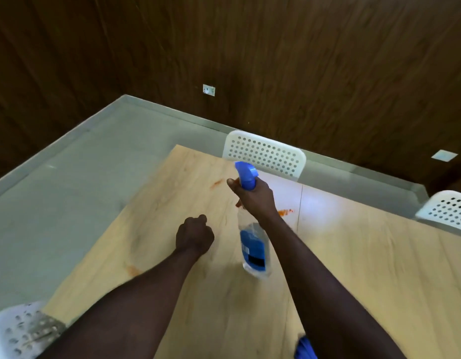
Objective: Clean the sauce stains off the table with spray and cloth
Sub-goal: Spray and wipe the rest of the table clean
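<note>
My right hand point(254, 198) grips the neck of a clear spray bottle point(254, 251) with a blue label and a blue trigger head point(246, 174); the bottle hangs tilted above the light wooden table point(172, 255). My left hand point(195, 235) is closed in a fist over the table, holding nothing that I can see. Orange sauce stains lie on the table: one far stain point(217, 183) left of the nozzle, one stain point(285, 211) right of my right wrist, one stain point(133, 270) near the left edge. A blue cloth point(304, 348) shows at the bottom edge, partly hidden by my right arm.
White perforated chairs stand at the far side point(265, 154), the right side point(447, 211) and the near left corner point(19, 330). A grey floor point(68, 190) lies left of the table. Dark wooden walls point(301, 60) close the room behind.
</note>
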